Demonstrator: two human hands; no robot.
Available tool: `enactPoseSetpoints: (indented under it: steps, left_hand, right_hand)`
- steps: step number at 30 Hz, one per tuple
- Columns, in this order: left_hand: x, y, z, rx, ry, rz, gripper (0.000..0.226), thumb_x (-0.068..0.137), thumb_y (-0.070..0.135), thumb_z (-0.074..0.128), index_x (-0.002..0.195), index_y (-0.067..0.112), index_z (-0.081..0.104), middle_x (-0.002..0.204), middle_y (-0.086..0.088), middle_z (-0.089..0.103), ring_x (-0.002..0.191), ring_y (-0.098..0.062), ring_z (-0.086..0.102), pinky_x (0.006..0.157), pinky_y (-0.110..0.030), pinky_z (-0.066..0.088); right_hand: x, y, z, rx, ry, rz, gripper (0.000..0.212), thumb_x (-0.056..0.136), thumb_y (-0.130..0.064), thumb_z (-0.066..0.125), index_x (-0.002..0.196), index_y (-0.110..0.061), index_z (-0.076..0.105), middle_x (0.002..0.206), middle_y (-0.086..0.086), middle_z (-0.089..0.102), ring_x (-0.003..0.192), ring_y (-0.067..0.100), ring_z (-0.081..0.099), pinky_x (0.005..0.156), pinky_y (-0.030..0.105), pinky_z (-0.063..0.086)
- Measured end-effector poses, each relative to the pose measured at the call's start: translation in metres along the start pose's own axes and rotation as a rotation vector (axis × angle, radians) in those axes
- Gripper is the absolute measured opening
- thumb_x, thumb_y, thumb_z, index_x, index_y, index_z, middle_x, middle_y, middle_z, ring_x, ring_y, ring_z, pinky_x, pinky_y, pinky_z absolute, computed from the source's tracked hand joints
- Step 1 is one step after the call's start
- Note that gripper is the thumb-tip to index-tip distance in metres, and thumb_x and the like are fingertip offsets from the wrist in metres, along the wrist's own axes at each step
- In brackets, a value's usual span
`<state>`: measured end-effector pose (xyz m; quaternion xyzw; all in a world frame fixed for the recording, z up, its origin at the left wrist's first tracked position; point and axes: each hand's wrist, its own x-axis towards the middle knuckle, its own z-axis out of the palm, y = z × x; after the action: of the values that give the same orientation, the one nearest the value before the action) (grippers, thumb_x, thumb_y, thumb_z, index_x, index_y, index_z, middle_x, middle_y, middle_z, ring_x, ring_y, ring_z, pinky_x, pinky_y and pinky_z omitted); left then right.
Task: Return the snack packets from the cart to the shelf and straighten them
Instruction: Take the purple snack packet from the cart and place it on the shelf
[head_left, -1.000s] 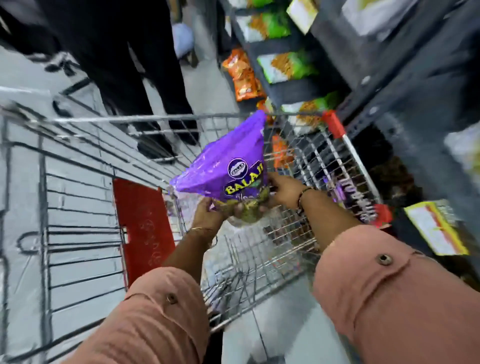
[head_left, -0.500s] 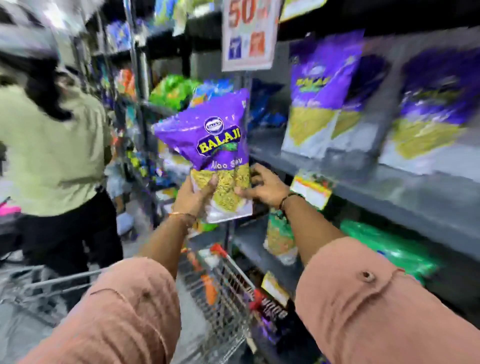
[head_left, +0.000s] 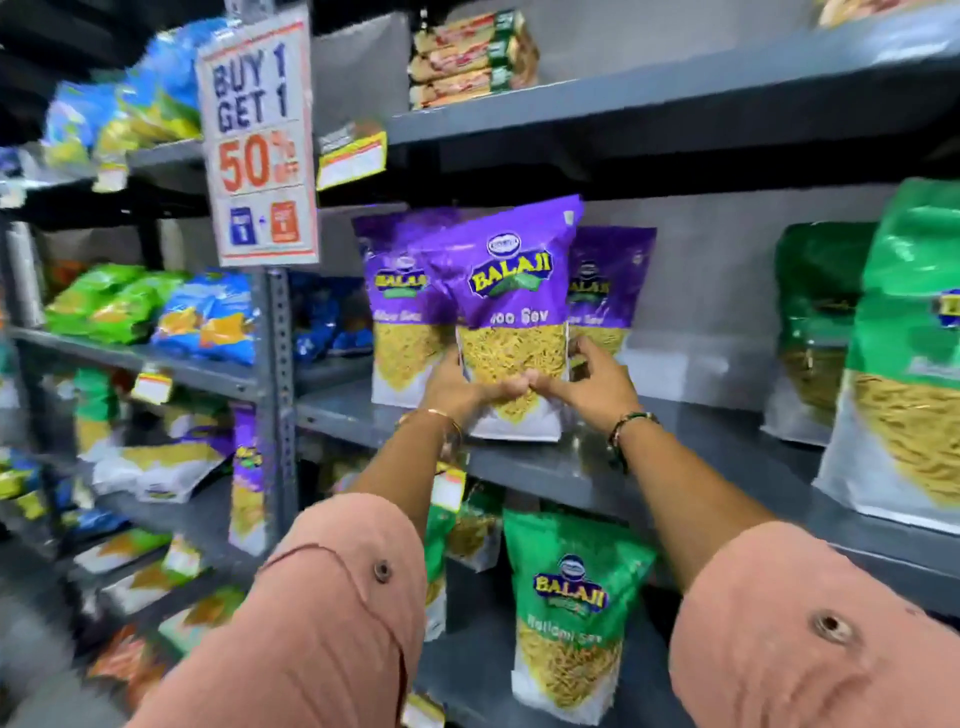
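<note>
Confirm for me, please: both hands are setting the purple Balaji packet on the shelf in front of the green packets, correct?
Not quite. In the head view both hands, left hand and right hand, set the purple Balaji packet on the shelf in front of other purple packets, not green ones.

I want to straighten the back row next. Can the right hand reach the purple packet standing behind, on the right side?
Probably yes. The right hand is already beside that rear purple packet; only the held purple packet partly covers it.
</note>
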<state>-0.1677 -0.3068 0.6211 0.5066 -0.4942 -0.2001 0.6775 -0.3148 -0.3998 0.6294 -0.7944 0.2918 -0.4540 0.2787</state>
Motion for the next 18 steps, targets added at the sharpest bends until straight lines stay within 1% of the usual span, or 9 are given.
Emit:
enactPoseSetpoints:
  steps: [2,5,7,9,11,13,14,16,18]
  left_hand:
    - [0.014,-0.02,0.012,0.026,-0.029,-0.028,0.059,0.061,-0.006,0.08,0.112,0.007,0.055,0.091,-0.002,0.071,0.069,0.001,0.07,0.062,-0.014,0.055]
    - [0.029,-0.053,0.02,0.082,-0.061,-0.039,0.066,0.058,0.011,0.087,0.115,0.014,0.054,0.11,-0.005,0.068,0.097,-0.013,0.067,0.08,-0.021,0.053]
    - [0.036,-0.062,0.017,0.073,-0.075,-0.037,0.063,0.059,0.013,0.086,0.112,0.02,0.053,0.11,-0.003,0.067,0.098,-0.015,0.063,0.079,-0.018,0.054]
    - [0.042,-0.062,0.011,0.076,-0.104,-0.032,0.065,0.055,0.023,0.088,0.11,0.023,0.054,0.111,-0.002,0.068,0.099,-0.016,0.064,0.085,-0.024,0.054]
    - [0.045,-0.06,0.008,0.082,-0.127,-0.023,0.069,0.052,0.03,0.089,0.112,0.022,0.054,0.111,-0.001,0.068,0.1,-0.016,0.064,0.093,-0.032,0.05]
    - [0.045,-0.059,0.005,0.071,-0.138,-0.032,0.071,0.055,0.025,0.088,0.116,0.018,0.053,0.113,-0.001,0.068,0.098,-0.013,0.063,0.092,-0.029,0.047]
    - [0.046,-0.06,0.005,0.058,-0.145,-0.027,0.073,0.055,0.024,0.088,0.119,0.017,0.053,0.113,-0.001,0.067,0.097,-0.011,0.063,0.089,-0.025,0.046]
    - [0.045,-0.059,0.007,0.034,-0.168,-0.02,0.072,0.059,0.018,0.087,0.122,0.016,0.051,0.111,0.001,0.067,0.092,-0.005,0.062,0.08,-0.015,0.048]
    - [0.045,-0.057,0.007,0.017,-0.188,-0.014,0.067,0.063,0.013,0.084,0.121,0.016,0.051,0.106,0.004,0.066,0.089,-0.002,0.061,0.069,-0.002,0.048]
  right_hand:
    - [0.0,0.02,-0.003,-0.069,0.055,0.071,0.053,0.053,-0.064,0.075,0.087,-0.031,0.051,0.081,-0.001,0.064,0.074,0.022,0.059,0.076,0.038,0.052]
    - [-0.006,0.042,0.004,-0.057,0.1,0.141,0.046,0.055,-0.057,0.078,0.081,-0.03,0.051,0.085,-0.002,0.068,0.074,0.019,0.062,0.077,0.037,0.053]
    - [-0.005,0.045,0.006,-0.025,0.083,0.191,0.05,0.058,-0.054,0.08,0.085,-0.026,0.05,0.088,0.001,0.068,0.075,0.017,0.063,0.072,0.035,0.053]
    - [0.001,0.037,0.008,0.072,0.126,0.197,0.058,0.061,-0.055,0.077,0.101,-0.022,0.051,0.102,0.001,0.063,0.092,0.018,0.063,0.084,0.038,0.054]
    - [0.012,0.016,0.002,0.064,0.386,0.087,0.069,0.068,-0.061,0.068,0.118,-0.018,0.048,0.118,0.003,0.055,0.11,0.023,0.055,0.1,0.044,0.045]
    - [0.029,-0.017,-0.008,-0.172,0.635,-0.129,0.061,0.079,-0.061,0.053,0.125,-0.021,0.047,0.125,0.004,0.054,0.118,0.024,0.048,0.103,0.044,0.038]
    - [0.038,-0.039,-0.013,-0.319,0.69,-0.241,0.054,0.084,-0.057,0.048,0.127,-0.024,0.047,0.127,0.002,0.054,0.119,0.024,0.046,0.101,0.044,0.035]
    - [0.062,-0.078,-0.018,-0.583,0.592,-0.373,0.048,0.088,-0.049,0.043,0.132,-0.028,0.045,0.13,0.0,0.055,0.124,0.025,0.042,0.102,0.046,0.03]
    - [0.094,-0.101,-0.018,-0.79,0.356,-0.324,0.047,0.091,-0.047,0.039,0.133,-0.027,0.044,0.137,0.001,0.052,0.132,0.027,0.035,0.108,0.052,0.021]
